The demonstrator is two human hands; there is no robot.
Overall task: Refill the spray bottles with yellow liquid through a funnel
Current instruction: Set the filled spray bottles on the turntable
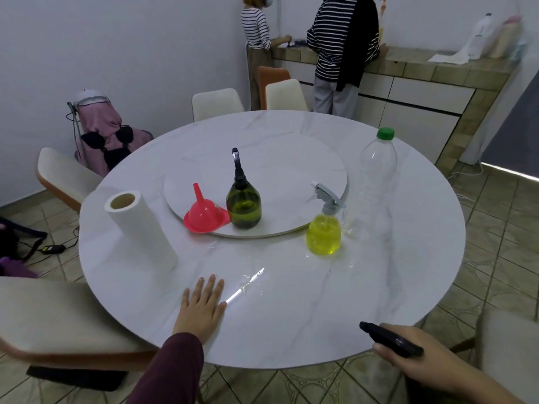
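Left hand point(203, 307) flat, released, on table point(291, 316); right hand point(420, 355), lower right, grasping black device point(390, 339); yellow-filled spray bottle point(324, 228) centre-right.

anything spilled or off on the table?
Yes. A wet patch glistens on the table just right of the flat left hand, with smaller droplets near the yellow spray bottle. The pink funnel sits upside down, spout up.

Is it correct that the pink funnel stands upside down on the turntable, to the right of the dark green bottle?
Not quite. In the head view the pink funnel stands upside down on the turntable, but to the left of the dark green bottle.
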